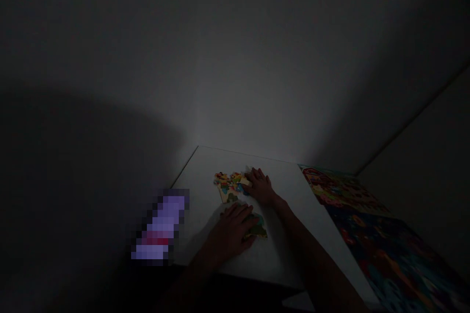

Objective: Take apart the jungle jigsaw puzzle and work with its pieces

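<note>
The room is dim. On a white table (293, 190) lies a small cluster of joined colourful puzzle pieces (228, 185). My right hand (260, 187) rests flat on the right edge of that cluster, fingers spread. My left hand (232, 234) lies palm down nearer to me, fingers stretched out, covering part of a second group of puzzle pieces (260, 229) that shows at its right side. Neither hand grips anything that I can see.
A large colourful puzzle picture or box lid (370, 225) lies along the table's right side. A blurred purple object (159, 229) sits at the table's left edge. Bare walls meet in a corner behind the table.
</note>
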Available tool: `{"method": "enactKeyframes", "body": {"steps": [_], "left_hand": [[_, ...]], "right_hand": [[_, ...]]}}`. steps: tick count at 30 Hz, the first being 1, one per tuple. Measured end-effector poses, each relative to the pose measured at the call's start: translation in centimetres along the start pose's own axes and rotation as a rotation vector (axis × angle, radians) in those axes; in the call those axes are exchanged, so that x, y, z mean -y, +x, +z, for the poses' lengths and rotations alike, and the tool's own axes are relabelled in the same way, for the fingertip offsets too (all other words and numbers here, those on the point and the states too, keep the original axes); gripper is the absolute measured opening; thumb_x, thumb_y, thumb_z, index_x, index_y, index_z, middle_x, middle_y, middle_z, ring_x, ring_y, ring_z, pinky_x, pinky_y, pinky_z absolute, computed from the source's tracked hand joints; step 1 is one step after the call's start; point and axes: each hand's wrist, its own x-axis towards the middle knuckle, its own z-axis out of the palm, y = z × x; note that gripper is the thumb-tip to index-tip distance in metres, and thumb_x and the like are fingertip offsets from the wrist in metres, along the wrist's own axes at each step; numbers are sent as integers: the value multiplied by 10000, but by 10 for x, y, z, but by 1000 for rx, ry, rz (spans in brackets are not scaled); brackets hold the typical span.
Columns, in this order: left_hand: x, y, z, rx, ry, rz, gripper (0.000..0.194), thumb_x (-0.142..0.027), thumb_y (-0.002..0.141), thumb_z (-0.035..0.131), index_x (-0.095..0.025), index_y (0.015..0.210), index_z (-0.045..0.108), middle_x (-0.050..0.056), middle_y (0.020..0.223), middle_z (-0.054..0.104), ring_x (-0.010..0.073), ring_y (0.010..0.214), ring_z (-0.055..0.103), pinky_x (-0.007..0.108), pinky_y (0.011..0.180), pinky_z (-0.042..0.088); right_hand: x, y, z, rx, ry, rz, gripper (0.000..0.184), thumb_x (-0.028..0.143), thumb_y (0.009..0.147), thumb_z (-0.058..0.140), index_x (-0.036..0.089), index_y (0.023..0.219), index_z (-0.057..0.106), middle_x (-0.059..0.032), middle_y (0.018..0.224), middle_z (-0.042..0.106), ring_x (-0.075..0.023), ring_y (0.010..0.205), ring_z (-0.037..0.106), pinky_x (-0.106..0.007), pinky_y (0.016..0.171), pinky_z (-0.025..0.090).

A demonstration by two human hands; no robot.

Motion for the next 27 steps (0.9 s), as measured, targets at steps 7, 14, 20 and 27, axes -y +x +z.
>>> {"method": "enactKeyframes", "body": {"steps": [7,14,20,27], "left_hand": [[-3,-3,-5,-79,-10,-60,412,-350,880,625,-285,1286,604,70,1415,553,256,1335,475,466,1147,366],[-1,-1,-6,-132,102,-191,478,-491,861,628,-311,1303,606,82,1491,479,315,1424,362,569,1189,233],[2,9,-3,-118,117,-413,513,-515,928,505,-265,1374,547,105,1533,428,301,1445,333,535,1192,221],[29,48,-6,-54,208,-692,582,-533,933,435,-273,1453,451,120,1569,366,335,1485,226,584,1183,140]], "right_hand": [[-13,-64,8,-92,-13,93,585,547,969,408,331,1511,360,-79,1632,235,-312,1505,174,-582,1154,206],[-21,-101,6,-191,35,211,539,443,995,384,229,1489,418,-119,1589,331,-293,1488,242,-547,1174,209],[-15,-128,12,-132,-11,220,538,405,1006,335,196,1495,416,-118,1604,283,-308,1497,204,-552,1189,174],[-13,-154,15,-142,7,131,553,409,991,367,216,1509,395,-97,1601,290,-304,1501,189,-556,1196,182]]}}
